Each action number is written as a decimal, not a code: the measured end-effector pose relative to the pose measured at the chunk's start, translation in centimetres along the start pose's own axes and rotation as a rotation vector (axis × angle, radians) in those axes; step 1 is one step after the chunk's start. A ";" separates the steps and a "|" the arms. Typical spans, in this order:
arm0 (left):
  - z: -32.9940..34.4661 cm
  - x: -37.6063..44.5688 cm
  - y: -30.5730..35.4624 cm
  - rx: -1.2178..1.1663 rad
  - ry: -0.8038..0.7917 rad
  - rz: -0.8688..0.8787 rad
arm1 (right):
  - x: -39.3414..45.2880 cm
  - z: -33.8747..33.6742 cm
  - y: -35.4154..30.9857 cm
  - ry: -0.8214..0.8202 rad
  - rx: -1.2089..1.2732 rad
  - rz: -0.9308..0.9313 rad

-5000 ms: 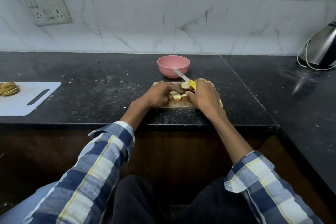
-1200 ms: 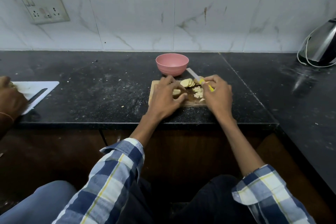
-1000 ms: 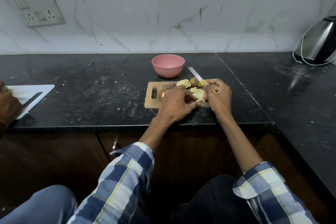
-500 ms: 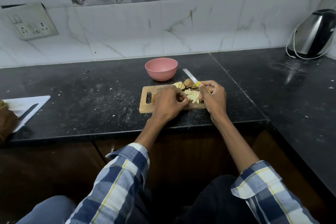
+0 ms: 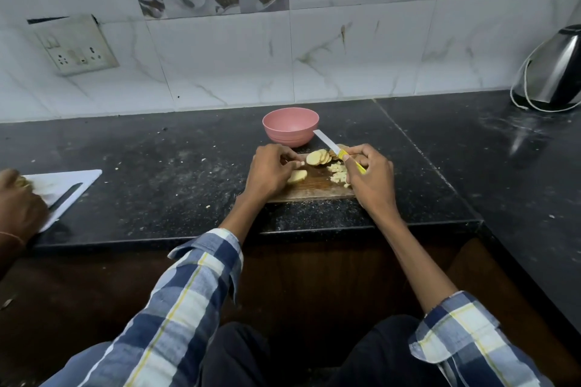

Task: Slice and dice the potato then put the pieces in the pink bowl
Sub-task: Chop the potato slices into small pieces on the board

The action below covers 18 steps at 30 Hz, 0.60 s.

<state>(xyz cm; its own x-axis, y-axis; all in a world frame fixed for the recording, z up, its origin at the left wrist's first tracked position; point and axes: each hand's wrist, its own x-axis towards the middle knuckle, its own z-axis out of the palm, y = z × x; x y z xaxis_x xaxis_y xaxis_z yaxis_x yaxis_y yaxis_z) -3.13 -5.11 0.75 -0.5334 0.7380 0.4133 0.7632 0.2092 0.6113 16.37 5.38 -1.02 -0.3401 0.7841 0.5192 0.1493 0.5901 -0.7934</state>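
potato slice (image 5: 297, 176) touching left hand (image 5: 269, 173)

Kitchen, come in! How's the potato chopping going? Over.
Right hand grips knife. Left hand pinches a potato slice. Diced pile on board; pink bowl empty. Nothing blocking.

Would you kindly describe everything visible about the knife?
The knife has a pale, narrow blade and a yellow handle. The right hand grips the handle, hiding most of it. The blade slants up and left, its tip beside the pink bowl, above the sliced potato on the wooden board. Whether the blade touches anything cannot be told.
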 end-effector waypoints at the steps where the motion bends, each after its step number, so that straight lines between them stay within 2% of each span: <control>1: 0.2 0.1 0.2 0.030 -0.010 0.005 | 0.0 0.0 0.0 -0.002 -0.002 0.000; 4: 0.4 0.4 0.3 0.095 -0.042 -0.006 | -0.1 0.0 0.0 -0.011 -0.017 -0.006; 8: 0.2 0.2 -0.4 0.042 -0.146 0.008 | -0.3 -0.1 -0.4 -0.023 -0.130 -0.047; 15: -0.6 -0.7 -1.2 -0.076 -0.127 0.015 | -1.3 0.5 -1.5 -0.067 -0.420 -0.233; 18: -0.6 -0.9 -0.7 -0.059 -0.149 0.023 | -1.5 0.8 -1.8 -0.063 -0.463 -0.258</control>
<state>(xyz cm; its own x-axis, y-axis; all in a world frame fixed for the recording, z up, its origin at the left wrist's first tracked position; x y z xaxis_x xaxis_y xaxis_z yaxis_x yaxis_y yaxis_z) -3.41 -6.29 0.37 -0.4528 0.8301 0.3252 0.7492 0.1565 0.6436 15.88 2.93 -0.62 -0.4726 0.5975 0.6478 0.4425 0.7966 -0.4119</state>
